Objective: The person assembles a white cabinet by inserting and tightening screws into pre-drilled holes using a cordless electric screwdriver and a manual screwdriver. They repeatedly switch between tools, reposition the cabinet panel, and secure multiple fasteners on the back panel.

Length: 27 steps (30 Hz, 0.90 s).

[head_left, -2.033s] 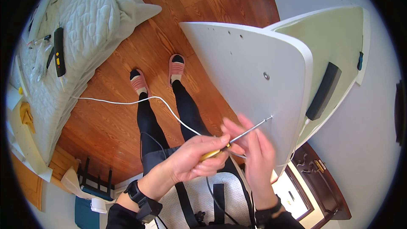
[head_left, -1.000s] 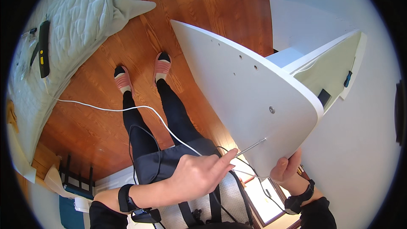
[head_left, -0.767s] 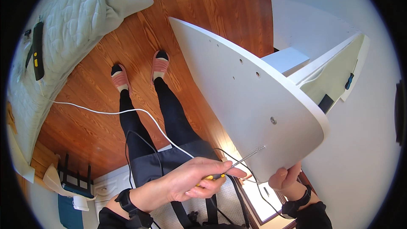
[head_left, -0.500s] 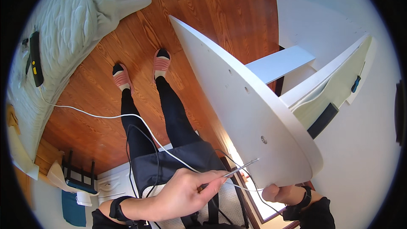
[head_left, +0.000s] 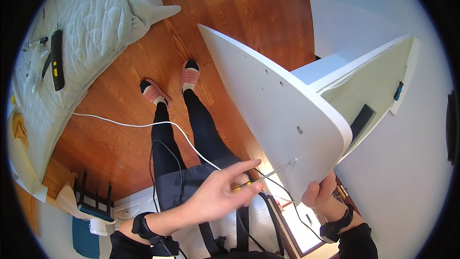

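My left hand (head_left: 223, 189) is closed around a screwdriver (head_left: 274, 171) with a bit of yellow handle showing. Its index finger and thumb are stretched forward along the tool. The thin shaft slants up to the right, its tip at the face of a white furniture panel (head_left: 268, 110), where a small screw or hole is too fine to make out. Several holes run along this panel, one with a metal fitting (head_left: 299, 130). At the panel's lower edge, my right hand (head_left: 320, 194) grips the board, thumb on the near face and the other fingers partly hidden.
White boards (head_left: 378, 76) join the panel behind, with a black strip (head_left: 362, 121) and a blue-handled tool (head_left: 398, 91). A quilted bed (head_left: 96, 24) at left bears a black-and-yellow device (head_left: 57, 60). White cable (head_left: 120, 123) and black cable (head_left: 167, 145) cross my legs. A dark chair (head_left: 91, 199) stands lower left.
The screwdriver tip now meets the panel higher up, and its yellow handle has come into sight. My left index finger has straightened. My right hand has shifted up with the panel's edge.
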{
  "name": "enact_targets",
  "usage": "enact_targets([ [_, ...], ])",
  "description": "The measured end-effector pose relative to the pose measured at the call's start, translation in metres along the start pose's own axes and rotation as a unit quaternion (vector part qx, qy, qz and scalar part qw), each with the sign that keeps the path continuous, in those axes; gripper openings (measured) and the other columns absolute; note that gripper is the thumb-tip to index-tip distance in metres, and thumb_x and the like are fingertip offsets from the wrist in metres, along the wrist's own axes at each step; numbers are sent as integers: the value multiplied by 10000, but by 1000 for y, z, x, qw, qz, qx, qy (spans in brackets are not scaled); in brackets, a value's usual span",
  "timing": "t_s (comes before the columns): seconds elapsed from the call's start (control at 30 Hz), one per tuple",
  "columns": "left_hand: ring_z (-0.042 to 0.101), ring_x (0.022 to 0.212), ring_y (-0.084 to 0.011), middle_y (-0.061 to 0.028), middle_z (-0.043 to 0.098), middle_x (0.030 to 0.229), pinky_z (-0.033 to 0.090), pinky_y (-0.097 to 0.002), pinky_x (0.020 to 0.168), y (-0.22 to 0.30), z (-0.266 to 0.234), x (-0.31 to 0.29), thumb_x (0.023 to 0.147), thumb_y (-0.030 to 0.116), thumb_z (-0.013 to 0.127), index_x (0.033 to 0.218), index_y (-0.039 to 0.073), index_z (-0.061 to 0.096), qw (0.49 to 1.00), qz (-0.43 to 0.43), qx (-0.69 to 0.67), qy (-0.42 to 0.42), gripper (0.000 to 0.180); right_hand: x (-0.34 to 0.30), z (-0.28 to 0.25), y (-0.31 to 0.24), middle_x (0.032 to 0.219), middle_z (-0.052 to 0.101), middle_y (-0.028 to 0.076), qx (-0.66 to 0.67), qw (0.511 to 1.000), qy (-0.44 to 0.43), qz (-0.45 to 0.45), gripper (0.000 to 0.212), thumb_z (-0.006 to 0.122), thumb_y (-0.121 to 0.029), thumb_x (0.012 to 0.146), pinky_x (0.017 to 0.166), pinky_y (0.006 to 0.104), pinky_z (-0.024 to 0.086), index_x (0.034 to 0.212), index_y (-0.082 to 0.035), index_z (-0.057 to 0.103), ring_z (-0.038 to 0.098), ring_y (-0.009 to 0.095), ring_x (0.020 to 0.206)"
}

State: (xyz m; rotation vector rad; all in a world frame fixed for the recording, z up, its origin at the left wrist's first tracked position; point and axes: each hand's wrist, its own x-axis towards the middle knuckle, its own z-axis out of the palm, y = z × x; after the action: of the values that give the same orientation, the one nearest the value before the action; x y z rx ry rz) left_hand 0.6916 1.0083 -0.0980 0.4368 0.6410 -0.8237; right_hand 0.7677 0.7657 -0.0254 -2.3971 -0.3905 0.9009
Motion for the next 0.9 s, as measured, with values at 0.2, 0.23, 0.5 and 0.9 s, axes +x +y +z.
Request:
enact_targets([
  [0.2, 234, 451, -28, 52, 363, 550, 159, -214, 409, -2, -23, 4, 1004, 255, 541, 1205, -80, 579, 937, -215, -253, -105, 393, -3, 11, 2, 910, 647, 107, -5, 993, 101, -53, 585, 445, -413, 982, 689, 292, 496, 1235, 113, 473, 625, 183, 777],
  [0.23, 222, 447, -27, 63, 335, 544, 153, -220, 409, -6, -21, 8, 1005, 258, 540, 1189, -84, 585, 932, -226, -258, -114, 391, -4, 12, 2, 917, 648, 111, -4, 993, 106, -53, 582, 445, -411, 984, 691, 295, 496, 1233, 115, 472, 627, 184, 781],
  [0.5, 471, 567, -79, -46, 540, 633, 393, -252, 534, -16, -12, -13, 1007, 289, 535, 1100, -29, 642, 990, 41, 137, 12, 349, -2, 11, 5, 989, 634, 161, 17, 995, 81, -64, 587, 443, -399, 989, 700, 314, 497, 1242, 131, 459, 628, 218, 808],
  [0.9, 558, 634, -84, -45, 661, 758, 430, -221, 576, -27, -7, -14, 937, 194, 654, 1074, -2, 697, 982, 78, 167, 37, 243, -1, 8, 4, 1123, 583, 236, 18, 996, 64, -64, 535, 455, -340, 974, 773, 360, 483, 1216, 137, 485, 614, 277, 905],
])
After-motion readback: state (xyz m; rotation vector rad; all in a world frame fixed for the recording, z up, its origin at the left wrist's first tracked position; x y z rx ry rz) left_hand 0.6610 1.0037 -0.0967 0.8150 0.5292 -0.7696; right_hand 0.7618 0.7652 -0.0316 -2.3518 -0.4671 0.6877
